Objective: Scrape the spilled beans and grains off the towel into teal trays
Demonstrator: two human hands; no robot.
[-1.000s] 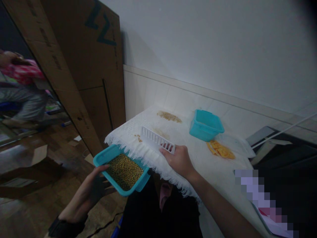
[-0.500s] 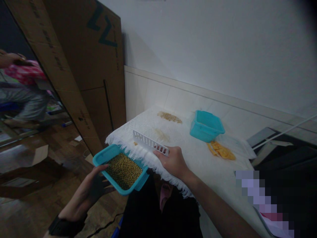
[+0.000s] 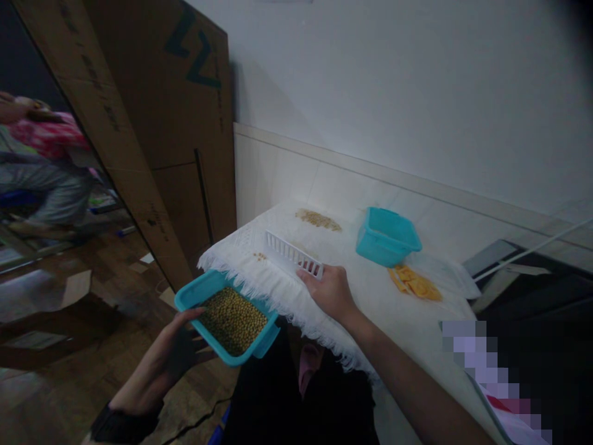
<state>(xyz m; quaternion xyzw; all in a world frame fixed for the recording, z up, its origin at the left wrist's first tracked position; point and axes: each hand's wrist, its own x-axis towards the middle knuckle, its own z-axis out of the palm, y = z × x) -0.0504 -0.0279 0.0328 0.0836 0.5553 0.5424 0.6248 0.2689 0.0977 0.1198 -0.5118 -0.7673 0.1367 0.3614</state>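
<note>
My left hand (image 3: 178, 346) grips the near left side of a turquoise plastic basin (image 3: 227, 357), thumb over the rim. Yellow-green beans (image 3: 236, 321) cover its bottom, and it sits tilted just under the table's fringed edge. In my right hand (image 3: 331, 290) is a white slotted plastic strip (image 3: 290, 252), held by its near end and standing on the white cloth (image 3: 259, 241). A few loose beans (image 3: 260, 256) lie left of the strip. Farther back is a patch of pale beans or grains (image 3: 318, 219). Part of the cloth behind the strip is hidden.
A second turquoise basin (image 3: 386, 238) stands at the back near the wall, with orange-yellow pieces (image 3: 414, 282) and a clear plastic bag (image 3: 451, 275) beside it. A tall cardboard box (image 3: 185, 123) borders the left. Another person (image 3: 46, 148) sits beyond it.
My right hand has moved the slotted strip back and slightly right, away from the table's edge. More loose beans show beside it. My left hand and the basin have stayed in place.
</note>
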